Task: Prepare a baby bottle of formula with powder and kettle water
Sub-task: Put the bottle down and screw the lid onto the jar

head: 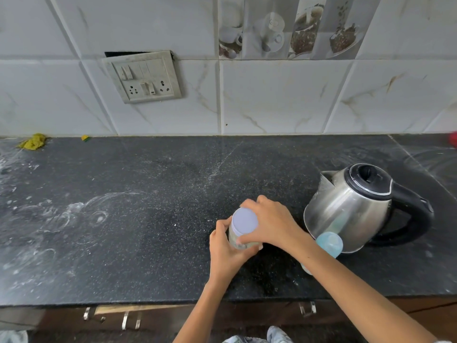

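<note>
A small formula powder jar (238,235) with a pale lavender lid (244,221) stands on the black countertop (138,219). My left hand (226,251) grips the jar's body from the near left side. My right hand (268,224) curls around the lid from the right, thumb on the near side. A baby bottle with a light blue cap (330,243) stands just right of my right forearm, its lower part hidden by the arm. Behind the bottle is a steel electric kettle (351,206) with a black lid and handle, spout pointing left.
White powder smears mark the counter's left part. A yellow cloth (33,141) lies at the back left by the tiled wall. A switch and socket plate (144,76) hangs on the wall. Drawer handles (128,319) show below the counter's front edge.
</note>
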The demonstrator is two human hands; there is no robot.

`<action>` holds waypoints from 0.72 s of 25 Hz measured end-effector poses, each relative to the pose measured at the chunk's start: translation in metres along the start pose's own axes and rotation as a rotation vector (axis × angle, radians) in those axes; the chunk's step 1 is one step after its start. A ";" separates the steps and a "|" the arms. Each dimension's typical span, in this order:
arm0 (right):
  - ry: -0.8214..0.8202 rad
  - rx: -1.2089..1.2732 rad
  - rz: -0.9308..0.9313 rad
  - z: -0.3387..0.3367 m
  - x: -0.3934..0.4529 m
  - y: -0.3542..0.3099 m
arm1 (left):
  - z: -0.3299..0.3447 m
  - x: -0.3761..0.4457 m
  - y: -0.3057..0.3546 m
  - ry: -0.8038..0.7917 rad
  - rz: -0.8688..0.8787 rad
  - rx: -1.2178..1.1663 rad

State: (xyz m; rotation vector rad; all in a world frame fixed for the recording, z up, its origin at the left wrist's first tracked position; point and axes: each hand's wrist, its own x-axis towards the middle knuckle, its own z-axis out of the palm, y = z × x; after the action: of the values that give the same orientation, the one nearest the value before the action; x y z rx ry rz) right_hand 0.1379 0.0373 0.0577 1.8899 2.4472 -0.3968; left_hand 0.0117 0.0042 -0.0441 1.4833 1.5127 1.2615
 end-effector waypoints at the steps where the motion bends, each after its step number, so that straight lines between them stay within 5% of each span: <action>1: 0.077 -0.082 0.076 0.005 0.001 -0.007 | 0.001 0.000 0.000 -0.004 -0.007 -0.002; 5: 0.206 -0.022 0.250 -0.008 -0.006 0.003 | 0.000 0.000 -0.002 -0.001 -0.009 0.010; 10: -0.150 0.184 -0.148 -0.006 -0.011 0.013 | 0.001 0.000 -0.003 -0.005 -0.005 0.012; 18: 0.017 -0.010 0.040 0.007 0.001 -0.006 | 0.002 -0.004 0.002 0.010 0.010 -0.014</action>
State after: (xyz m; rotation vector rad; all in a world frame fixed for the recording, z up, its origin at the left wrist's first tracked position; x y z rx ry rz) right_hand 0.1306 0.0357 0.0523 1.9427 2.4131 -0.3679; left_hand 0.0145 0.0008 -0.0433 1.4799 1.5018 1.2842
